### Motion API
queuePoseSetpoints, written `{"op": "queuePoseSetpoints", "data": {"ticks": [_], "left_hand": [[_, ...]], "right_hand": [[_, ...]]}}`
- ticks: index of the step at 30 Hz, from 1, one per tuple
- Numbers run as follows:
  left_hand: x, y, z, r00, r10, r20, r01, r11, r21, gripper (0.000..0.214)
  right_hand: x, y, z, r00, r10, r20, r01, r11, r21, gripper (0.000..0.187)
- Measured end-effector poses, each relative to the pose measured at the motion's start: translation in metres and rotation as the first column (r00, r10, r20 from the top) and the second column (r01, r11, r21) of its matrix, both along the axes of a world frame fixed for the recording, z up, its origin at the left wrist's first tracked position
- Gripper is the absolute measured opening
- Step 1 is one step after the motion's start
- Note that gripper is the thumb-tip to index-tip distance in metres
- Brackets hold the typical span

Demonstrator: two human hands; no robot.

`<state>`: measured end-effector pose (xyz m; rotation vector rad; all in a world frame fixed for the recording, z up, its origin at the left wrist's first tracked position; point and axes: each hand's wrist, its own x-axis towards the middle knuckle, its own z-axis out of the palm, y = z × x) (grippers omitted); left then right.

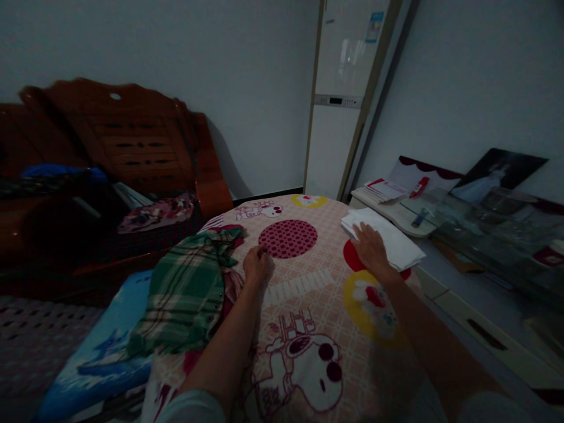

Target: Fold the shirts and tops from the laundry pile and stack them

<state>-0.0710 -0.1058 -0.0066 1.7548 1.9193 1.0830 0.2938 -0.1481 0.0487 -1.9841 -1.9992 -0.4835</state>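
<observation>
Far left of the dotted red circle [288,238] on the cartoon bedspread [308,352]: blue pillow [101,352]. Nearer the circle, green plaid shirt [189,294], crumpled. Just beside the shirt's right edge, at the circle's lower-left rim: left hand [258,265], knuckles up, fingers curled in, resting on the bedspread; impossible to tell whether clenched on anything. Right of the circle: right hand [372,249], palm down, fingers released and spread flat over the near-left corner of the folded white cloth [396,241], most of it lying past the fingertips.
</observation>
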Motion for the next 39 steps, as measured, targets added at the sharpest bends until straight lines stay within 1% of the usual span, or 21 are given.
{"op": "queuePoseSetpoints", "data": {"ticks": [2, 3, 5, 6, 8, 11, 14, 16, 18, 20, 23, 26, 29, 33, 35, 39], "left_hand": [[0.004, -0.001, 0.001, 0.987, -0.072, -0.143, 0.073, 0.997, 0.000, 0.036], [0.006, -0.002, 0.002, 0.968, -0.111, -0.224, 0.115, 0.993, 0.001, 0.036], [0.011, -0.008, 0.004, 0.908, -0.191, -0.374, 0.205, 0.979, -0.003, 0.037], [0.013, -0.013, 0.005, 0.873, -0.224, -0.432, 0.243, 0.970, -0.013, 0.037], [0.017, -0.029, 0.006, 0.812, -0.276, -0.515, 0.294, 0.955, -0.048, 0.039], [0.020, -0.064, 0.007, 0.760, -0.301, -0.576, 0.302, 0.948, -0.098, 0.043], [0.020, -0.102, 0.006, 0.726, -0.341, -0.597, 0.345, 0.932, -0.112, 0.045], [0.020, -0.124, 0.005, 0.711, -0.369, -0.599, 0.382, 0.917, -0.111, 0.045], [0.019, -0.142, 0.005, 0.703, -0.387, -0.597, 0.407, 0.907, -0.109, 0.043], [0.017, -0.155, 0.006, 0.697, -0.404, -0.592, 0.428, 0.897, -0.107, 0.038], [0.012, -0.167, 0.008, 0.697, -0.427, -0.576, 0.463, 0.881, -0.093, 0.029], [0.006, -0.172, 0.007, 0.703, -0.431, -0.566, 0.493, 0.869, -0.050, 0.026], [0.002, -0.174, 0.001, 0.731, -0.409, -0.546, 0.498, 0.867, 0.016, 0.025], [-0.002, -0.176, -0.010, 0.798, -0.371, -0.475, 0.464, 0.881, 0.092, 0.026], [-0.004, -0.176, -0.014, 0.818, -0.363, -0.446, 0.454, 0.884, 0.112, 0.027], [-0.007, -0.176, -0.017, 0.828, -0.376, -0.416, 0.458, 0.882, 0.113, 0.029]], "right_hand": [[-0.030, -0.030, -0.025, 0.979, 0.194, -0.067, -0.196, 0.980, -0.023, 0.052], [-0.045, -0.046, -0.040, 0.964, 0.247, -0.100, -0.252, 0.967, -0.041, 0.052], [-0.072, -0.077, -0.066, 0.938, 0.314, -0.147, -0.325, 0.944, -0.061, 0.050], [-0.084, -0.090, -0.076, 0.927, 0.340, -0.158, -0.353, 0.934, -0.059, 0.049], [-0.103, -0.111, -0.086, 0.920, 0.360, -0.153, -0.374, 0.925, -0.069, 0.048], [-0.121, -0.128, -0.083, 0.940, 0.322, -0.110, -0.332, 0.939, -0.091, 0.045], [-0.128, -0.131, -0.075, 0.958, 0.279, -0.071, -0.285, 0.952, -0.112, 0.044], [-0.129, -0.129, -0.072, 0.960, 0.273, -0.055, -0.279, 0.951, -0.134, 0.044], [-0.130, -0.129, -0.072, 0.965, 0.259, -0.046, -0.263, 0.952, -0.155, 0.044], [-0.131, -0.131, -0.072, 0.970, 0.239, -0.044, -0.243, 0.955, -0.168, 0.045], [-0.132, -0.135, -0.073, 0.973, 0.226, -0.049, -0.231, 0.959, -0.163, 0.045], [-0.131, -0.138, -0.076, 0.970, 0.239, -0.050, -0.244, 0.960, -0.139, 0.044], [-0.130, -0.137, -0.081, 0.971, 0.233, -0.054, -0.238, 0.964, -0.116, 0.043], [-0.129, -0.134, -0.086, 0.970, 0.240, -0.041, -0.243, 0.966, -0.089, 0.044], [-0.128, -0.134, -0.087, 0.969, 0.245, -0.033, -0.246, 0.966, -0.080, 0.045], [-0.127, -0.134, -0.088, 0.968, 0.251, -0.026, -0.252, 0.965, -0.078, 0.045]]}}
